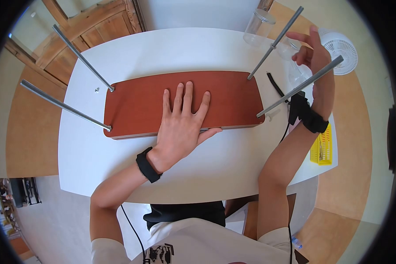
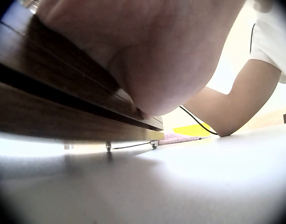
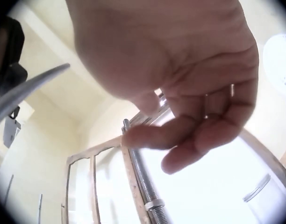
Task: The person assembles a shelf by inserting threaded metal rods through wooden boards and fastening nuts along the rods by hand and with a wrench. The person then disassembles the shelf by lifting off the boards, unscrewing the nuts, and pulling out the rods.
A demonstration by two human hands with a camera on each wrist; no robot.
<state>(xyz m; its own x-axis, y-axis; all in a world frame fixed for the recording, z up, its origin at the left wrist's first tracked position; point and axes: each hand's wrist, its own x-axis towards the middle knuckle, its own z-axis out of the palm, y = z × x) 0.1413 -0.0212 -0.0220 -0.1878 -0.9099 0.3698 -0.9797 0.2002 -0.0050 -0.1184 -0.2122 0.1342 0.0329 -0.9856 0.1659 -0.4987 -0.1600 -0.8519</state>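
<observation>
A reddish-brown wooden board (image 1: 136, 99) lies on the white table, with threaded metal rods standing up at its corners. My left hand (image 1: 178, 130) rests flat on its top, fingers spread, thumb along the near edge. In the left wrist view the board's side (image 2: 63, 112) shows two layers with a dark gap, above small rounded metal feet (image 2: 154, 144). My right hand (image 1: 317, 57) is raised beside the back right rod (image 1: 284, 33), fingers loosely bent and holding nothing. A nut (image 3: 154, 204) sits partway along that rod. The front right rod (image 1: 308, 83) crosses before the right forearm.
Clear jars (image 1: 258, 28) stand at the back right, near a white slatted basket (image 1: 350, 53). A yellow basket (image 1: 314, 156) is at the right edge. A black-handled tool (image 1: 275, 83) and a grey wrench (image 1: 275, 115) lie right of the board. A small metal piece (image 1: 97, 90) lies left.
</observation>
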